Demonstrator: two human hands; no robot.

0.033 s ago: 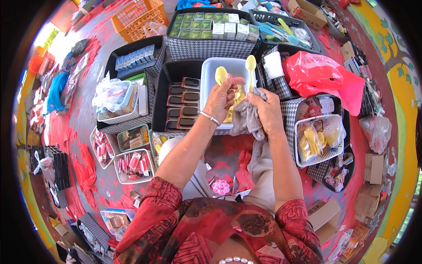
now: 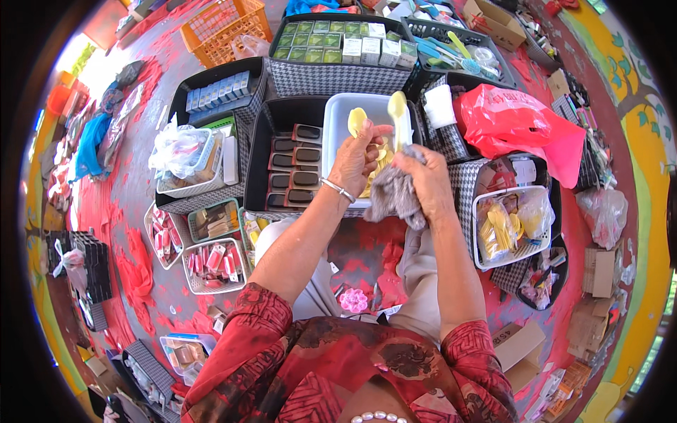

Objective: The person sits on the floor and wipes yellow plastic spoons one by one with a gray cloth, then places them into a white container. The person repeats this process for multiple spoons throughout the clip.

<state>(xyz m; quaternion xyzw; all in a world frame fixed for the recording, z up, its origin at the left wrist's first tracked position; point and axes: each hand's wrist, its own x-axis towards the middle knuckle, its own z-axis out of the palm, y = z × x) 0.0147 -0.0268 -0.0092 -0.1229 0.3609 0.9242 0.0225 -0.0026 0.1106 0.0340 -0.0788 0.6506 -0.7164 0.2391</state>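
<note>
My left hand (image 2: 357, 156) pinches a pale yellow spoon (image 2: 357, 120) by its handle, with the bowl up. A second yellow spoon (image 2: 398, 107) stands upright at my right hand (image 2: 429, 182), which is closed on a rumpled grey cloth (image 2: 392, 192); the handle's lower end is hidden by the cloth and fingers. Both hands are above a white plastic tub (image 2: 337, 116). Inside it lie several more yellow spoons (image 2: 383, 156), partly covered by my hands. The tub rests over the right part of a black bin (image 2: 278, 113).
Brush-like items with dark oval pads (image 2: 303, 155) fill the bin's left side. Small green and white boxes (image 2: 324, 42) stand in a bin beyond. To the right are a red plastic bag (image 2: 518, 123) and a white basket (image 2: 511, 247) with wrapped yellow spoons. Baskets of pink items (image 2: 215, 264) sit left.
The spoon at my right hand has shifted slightly left and down, and the cloth has shifted a little with my fingers. My left hand and its spoon stay almost in place.
</note>
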